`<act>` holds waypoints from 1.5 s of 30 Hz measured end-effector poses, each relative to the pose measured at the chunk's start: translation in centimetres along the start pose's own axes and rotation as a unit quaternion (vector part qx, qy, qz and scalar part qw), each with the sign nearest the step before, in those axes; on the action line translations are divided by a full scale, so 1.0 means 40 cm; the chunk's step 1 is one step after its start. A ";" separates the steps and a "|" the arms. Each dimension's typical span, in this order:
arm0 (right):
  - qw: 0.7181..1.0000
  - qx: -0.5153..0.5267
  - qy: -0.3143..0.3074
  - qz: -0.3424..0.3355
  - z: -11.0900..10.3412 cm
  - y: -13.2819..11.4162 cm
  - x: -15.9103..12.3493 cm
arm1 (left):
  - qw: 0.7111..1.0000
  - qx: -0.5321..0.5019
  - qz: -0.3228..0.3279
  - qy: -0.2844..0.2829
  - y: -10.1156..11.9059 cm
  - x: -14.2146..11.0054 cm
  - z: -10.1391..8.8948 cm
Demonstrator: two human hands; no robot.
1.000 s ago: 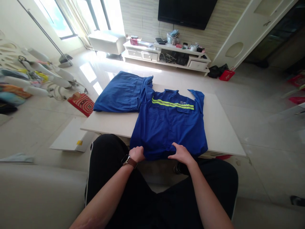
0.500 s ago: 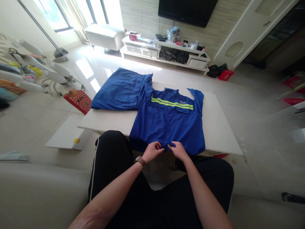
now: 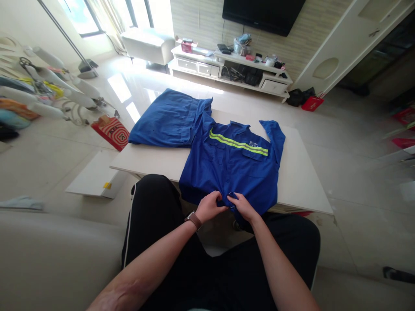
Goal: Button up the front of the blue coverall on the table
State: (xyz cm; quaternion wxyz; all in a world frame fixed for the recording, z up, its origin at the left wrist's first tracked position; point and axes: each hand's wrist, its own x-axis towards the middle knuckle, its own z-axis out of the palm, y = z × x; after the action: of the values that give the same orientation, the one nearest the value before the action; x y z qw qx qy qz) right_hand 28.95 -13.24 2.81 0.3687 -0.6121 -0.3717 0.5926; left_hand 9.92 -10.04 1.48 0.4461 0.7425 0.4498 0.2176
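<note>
Here, left hand [image 3: 209, 207] and right hand [image 3: 244, 206] pinch the near hem [image 3: 227, 200] of a reflective-striped work shirt [image 3: 238, 166], spread but unfolded.

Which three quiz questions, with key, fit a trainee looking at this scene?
1. Where are the left hand and right hand on the striped blue shirt?
a) collar
b) lower front edge
c) sleeve

2. True or false: in the picture, the other blue garment lies to the left of the shirt.

3. Which wrist wears the watch?

Key: 1 b; 2 true; 3 left.
</note>
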 end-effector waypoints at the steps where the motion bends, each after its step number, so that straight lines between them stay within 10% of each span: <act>1: 1.000 0.006 0.000 0.002 0.001 0.000 -0.001 | 1.000 0.001 0.001 0.003 0.001 0.000 0.001; 45: 0.976 -0.165 0.036 -0.139 -0.013 -0.006 0.017 | 0.994 -0.101 0.040 0.028 0.006 0.025 -0.001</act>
State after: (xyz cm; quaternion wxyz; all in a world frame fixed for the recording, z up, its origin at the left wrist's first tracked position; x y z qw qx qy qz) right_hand 29.48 -12.55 2.73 0.3545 -0.6281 -0.5324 0.4431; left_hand 10.52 -9.20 1.64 0.4973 0.7042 0.4081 0.3004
